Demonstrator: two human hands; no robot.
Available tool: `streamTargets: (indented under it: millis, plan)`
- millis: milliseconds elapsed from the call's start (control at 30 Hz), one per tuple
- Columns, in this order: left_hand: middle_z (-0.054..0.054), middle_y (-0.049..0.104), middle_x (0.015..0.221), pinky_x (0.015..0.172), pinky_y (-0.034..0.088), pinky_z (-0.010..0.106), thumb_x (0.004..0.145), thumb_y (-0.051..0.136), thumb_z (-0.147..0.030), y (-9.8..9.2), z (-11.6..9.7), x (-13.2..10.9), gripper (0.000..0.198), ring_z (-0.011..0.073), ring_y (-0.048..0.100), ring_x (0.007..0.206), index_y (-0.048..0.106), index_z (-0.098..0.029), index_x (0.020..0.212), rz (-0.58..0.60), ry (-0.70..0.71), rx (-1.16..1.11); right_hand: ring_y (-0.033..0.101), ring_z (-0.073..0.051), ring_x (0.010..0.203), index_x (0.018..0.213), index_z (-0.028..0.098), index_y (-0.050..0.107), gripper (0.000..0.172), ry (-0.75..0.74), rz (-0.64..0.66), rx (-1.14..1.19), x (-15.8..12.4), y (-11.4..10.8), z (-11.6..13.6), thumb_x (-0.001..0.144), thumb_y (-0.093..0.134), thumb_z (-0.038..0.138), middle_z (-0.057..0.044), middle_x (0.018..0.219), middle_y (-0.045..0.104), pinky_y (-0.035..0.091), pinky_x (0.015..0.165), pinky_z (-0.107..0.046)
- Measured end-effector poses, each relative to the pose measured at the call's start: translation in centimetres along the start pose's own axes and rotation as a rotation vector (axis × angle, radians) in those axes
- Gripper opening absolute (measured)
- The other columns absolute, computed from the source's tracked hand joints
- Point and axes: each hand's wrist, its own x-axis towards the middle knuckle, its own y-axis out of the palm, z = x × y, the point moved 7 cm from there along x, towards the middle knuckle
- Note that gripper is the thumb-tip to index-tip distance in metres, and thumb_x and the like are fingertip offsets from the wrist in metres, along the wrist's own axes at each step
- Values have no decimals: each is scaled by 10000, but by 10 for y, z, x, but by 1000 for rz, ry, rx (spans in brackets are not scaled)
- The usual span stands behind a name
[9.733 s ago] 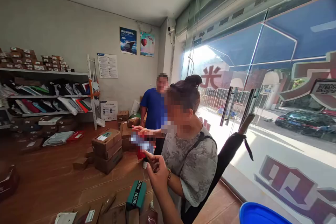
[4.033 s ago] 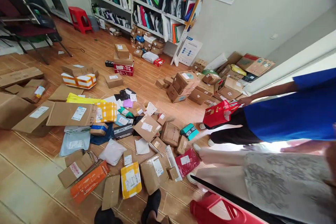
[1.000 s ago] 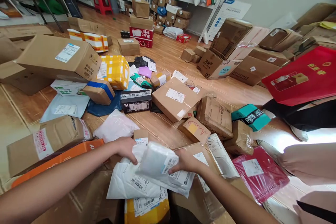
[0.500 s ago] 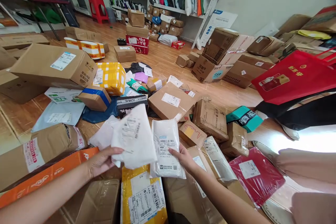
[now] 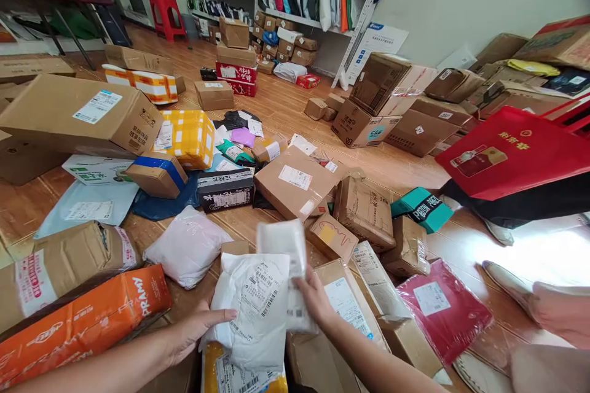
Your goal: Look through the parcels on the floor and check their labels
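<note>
My left hand (image 5: 203,325) grips a white poly mailer (image 5: 258,307) by its left edge, thumb on top, the printed label facing up. In my right hand (image 5: 316,301) is a second, narrower white mailer (image 5: 281,239), smeared by motion and partly covered by the first one. Below both lies a yellow mailer (image 5: 221,374) with a large label. To the left of my hands rest a pale pinkish bag (image 5: 187,245) and an orange package (image 5: 87,325). Right of my right hand lies a flat carton (image 5: 345,301) with a white label.
Parcels cover the floor: a large carton (image 5: 87,116), a yellow checked package (image 5: 187,135), a flat brown box (image 5: 295,181) and a dark red mailer (image 5: 445,307). Another person stands at right with a red bag (image 5: 511,153). Shelves (image 5: 286,15) of mailers stand behind.
The left-hand mailer has come down and to the right, now overlapping the other one and uncovering the pinkish bag. The right-hand mailer has shifted slightly and blurred. My view has shifted a little.
</note>
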Motion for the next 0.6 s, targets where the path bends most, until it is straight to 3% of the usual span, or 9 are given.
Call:
streamTargets:
  millis: [67,100,167,233,300,433,500,600]
  plan:
    - [142,719,1164,928,539,377,430,915,-479,-6,14,9,950,313,663,1096,487,-171,1221,-42,-2,41,585,-339,1074,962,203,553,470,-85,-251,-32,6,-29,20,584,589,479,-112,1067,670,456,1000,-512]
    - [155,714,1168,934,537,395,420,910,-484,-9,18,12,937,328,659,1095,500,-166,1199,-71,14,71,585,-334,1084,986,206,534,481,-94,-277,-3,7,-33,26,595,573,483,-115,1101,665,457,1003,-504]
    - [172,693,1205,937,536,423,403,898,-497,-11,17,16,986,352,640,1122,491,-159,1235,-109,89,126,625,-319,1041,989,202,522,468,-2,-160,115,4,-19,20,608,579,468,-115,1101,680,486,972,-488]
    - [174,667,1258,980,516,430,378,896,-516,-10,9,15,1072,359,609,1176,475,-160,1297,-132,147,177,665,-329,980,972,178,542,486,172,84,207,-5,16,-7,576,637,442,-126,1034,709,506,945,-500]
    - [156,682,1244,1037,486,420,353,881,-602,-6,4,12,1045,358,589,1214,557,-166,1245,-119,101,156,671,-359,1003,989,150,559,558,257,312,172,-18,50,-38,534,706,438,-153,1022,720,493,970,-532]
    - [122,734,1147,1085,457,400,498,704,-840,13,12,4,871,339,596,1225,704,-166,1050,100,-133,-106,585,-355,1208,1166,127,530,621,22,436,-49,-30,73,-59,700,681,508,-194,1291,624,470,1031,-529]
    - [98,740,1139,1050,489,423,508,769,-770,12,12,5,809,337,637,1163,704,-191,1069,86,-59,-58,566,-336,1239,1239,132,542,561,-64,482,-189,-36,75,-53,792,619,463,-165,1346,595,451,1061,-513]
    - [94,768,1024,962,543,481,391,886,-650,8,13,9,752,380,693,1021,737,-191,968,6,62,55,570,-324,1236,1294,192,573,551,-106,584,-255,-44,82,-41,793,649,408,-95,1337,615,428,1091,-478]
